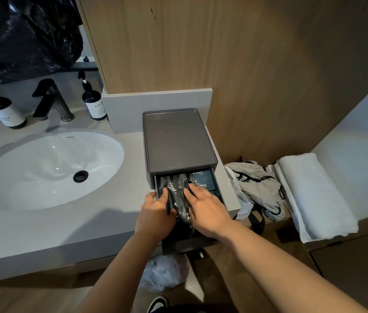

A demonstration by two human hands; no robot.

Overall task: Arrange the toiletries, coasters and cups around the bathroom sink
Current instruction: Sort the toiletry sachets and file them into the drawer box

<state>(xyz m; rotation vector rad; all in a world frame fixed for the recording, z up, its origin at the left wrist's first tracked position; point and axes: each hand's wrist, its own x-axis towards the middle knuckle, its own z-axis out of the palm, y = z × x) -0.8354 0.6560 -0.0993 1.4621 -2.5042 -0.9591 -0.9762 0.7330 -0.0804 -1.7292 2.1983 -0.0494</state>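
Both hands were in the open drawer of the grey box on the bench. The left hand gripped a dark packet. The right hand lay flat on the packets, fingers straight. It would be best to lay the packets side by side, then slide the drawer shut gently.

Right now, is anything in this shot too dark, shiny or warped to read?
Head view: wide-angle bending at the edges; glints on the sink basin; the drawer interior dim, its packet print only partly legible; both hands sharp.
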